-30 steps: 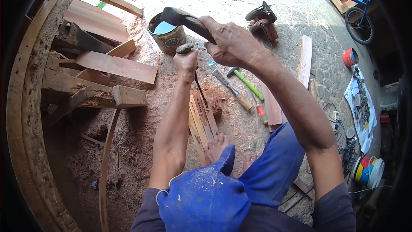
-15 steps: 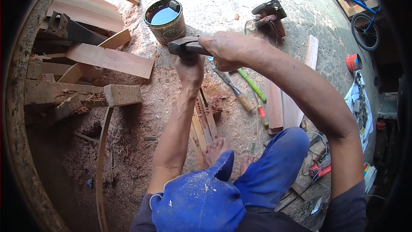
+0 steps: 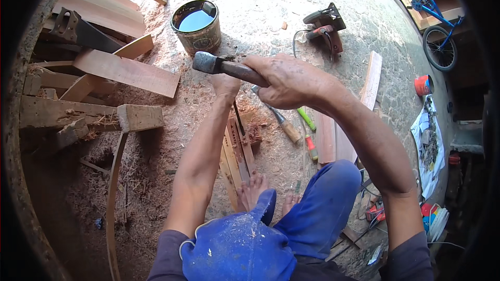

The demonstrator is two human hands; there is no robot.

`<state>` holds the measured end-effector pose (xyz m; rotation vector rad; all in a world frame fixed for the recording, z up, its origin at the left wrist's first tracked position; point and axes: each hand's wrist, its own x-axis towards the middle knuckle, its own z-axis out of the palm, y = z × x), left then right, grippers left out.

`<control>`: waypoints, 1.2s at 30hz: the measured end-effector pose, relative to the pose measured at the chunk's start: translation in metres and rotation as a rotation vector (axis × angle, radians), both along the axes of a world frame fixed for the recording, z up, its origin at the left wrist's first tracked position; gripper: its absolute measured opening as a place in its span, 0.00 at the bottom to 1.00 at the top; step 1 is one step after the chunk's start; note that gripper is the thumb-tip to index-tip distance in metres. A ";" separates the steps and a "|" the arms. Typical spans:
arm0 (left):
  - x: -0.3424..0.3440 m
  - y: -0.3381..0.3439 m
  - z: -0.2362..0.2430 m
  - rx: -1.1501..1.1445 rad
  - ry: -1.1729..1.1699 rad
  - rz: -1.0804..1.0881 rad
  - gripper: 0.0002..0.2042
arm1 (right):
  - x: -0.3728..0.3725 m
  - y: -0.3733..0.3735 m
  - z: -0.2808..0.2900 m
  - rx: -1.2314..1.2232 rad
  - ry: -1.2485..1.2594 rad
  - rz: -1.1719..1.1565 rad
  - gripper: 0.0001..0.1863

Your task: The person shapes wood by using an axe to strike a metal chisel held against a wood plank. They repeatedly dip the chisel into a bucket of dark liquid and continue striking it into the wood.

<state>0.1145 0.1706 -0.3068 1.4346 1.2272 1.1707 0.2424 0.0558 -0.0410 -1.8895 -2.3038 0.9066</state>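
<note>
My right hand [image 3: 285, 80] is closed round the wooden handle of a hammer [image 3: 208, 63], raised over my left fist. Behind the hammer, my left hand [image 3: 226, 85] is closed on an upright chisel; its handle is hidden, and only a thin dark blade [image 3: 238, 118] shows below the fist. That blade points down at narrow wooden strips [image 3: 235, 156] lying side by side, one with a row of small notches. My bare foot [image 3: 252, 187] rests against the near end of the strips. A second chisel [image 3: 287, 128] with a wooden handle lies to their right.
A bucket of liquid [image 3: 196, 28] stands ahead. Boards and a handsaw [image 3: 73, 31] are piled left, beside a timber frame [image 3: 140, 118]. A circular saw [image 3: 325, 28], green tool [image 3: 306, 118], red-handled tool [image 3: 311, 148] and planks [image 3: 327, 138] lie right. Shavings cover the ground.
My right hand has lifted the hammer up and back toward me, off the place just over my left fist. My left hand keeps its hold. The whole view has shifted slightly.
</note>
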 end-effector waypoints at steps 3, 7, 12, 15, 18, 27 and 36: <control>-0.006 0.011 -0.011 -0.009 0.248 0.176 0.19 | -0.003 -0.029 -0.021 0.154 0.294 -0.199 0.20; 0.020 -0.086 0.059 0.194 -0.128 0.130 0.16 | 0.014 -0.090 -0.028 0.188 0.470 -0.526 0.28; 0.001 0.013 0.011 -0.344 0.176 0.044 0.15 | 0.025 -0.143 -0.045 0.043 0.873 -0.842 0.29; 0.009 0.037 -0.025 -0.622 0.333 -0.015 0.14 | 0.031 -0.154 -0.073 0.020 0.938 -0.969 0.29; 0.000 0.035 -0.021 -0.787 0.535 -0.490 0.17 | 0.043 -0.173 -0.090 0.034 0.902 -1.043 0.29; -0.078 -0.143 0.053 0.493 1.033 -0.869 0.47 | 0.049 -0.180 -0.073 0.041 0.865 -0.974 0.29; -0.070 -0.057 0.132 0.270 0.383 -0.179 0.21 | 0.029 -0.173 -0.075 0.042 1.000 -0.905 0.27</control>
